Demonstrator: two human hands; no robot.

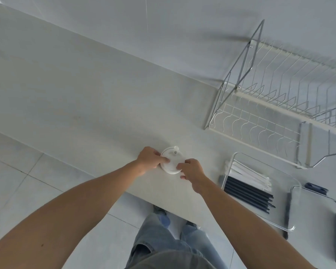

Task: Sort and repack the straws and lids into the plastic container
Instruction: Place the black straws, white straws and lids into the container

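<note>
Left hand (151, 157) and right hand (192, 169) grip white lids (170, 162), no readable writing, straws (248, 183) in container (291, 183) nearby

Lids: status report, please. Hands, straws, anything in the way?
Both hands, left and right, grip the lids on the table. Straws in container. Nothing between.

Both bare forearms reach forward from the lower edge toward 12 o'clock and converge near the middle of the view. The left hand (150, 158) lies palm down, its fingers curled and its fingertips pressed on the 9 o'clock side of a round white lid (170, 161). The right hand (192, 168) meets the lid at 4 o'clock, its fingers bent and pinching the rim, wrist angled inward.
</note>
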